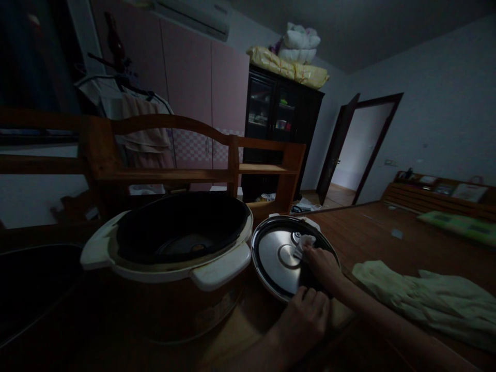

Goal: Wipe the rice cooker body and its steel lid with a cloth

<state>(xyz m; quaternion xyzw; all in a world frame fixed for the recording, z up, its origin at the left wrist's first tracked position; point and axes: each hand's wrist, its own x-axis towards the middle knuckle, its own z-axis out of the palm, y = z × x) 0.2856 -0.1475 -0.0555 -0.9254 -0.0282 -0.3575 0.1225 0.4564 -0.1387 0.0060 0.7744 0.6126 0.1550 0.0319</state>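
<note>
A round steel lid (pixel 277 258), underside up, lies on the wooden table just right of a large white cooker (pixel 170 258) with a dark open pot. My right hand (pixel 323 266) presses a small white cloth (pixel 305 243) against the lid near its centre, fingers closed around the cloth. My left hand (pixel 306 318) grips the lid's near rim, fingers curled over the edge.
A pale rubber glove (pixel 422 294) lies on the table to the right. A wooden shelf rack (pixel 186 165) stands behind the cooker. Further back are a dark cabinet (pixel 279 134) and an open door (pixel 341 144). The room is dim.
</note>
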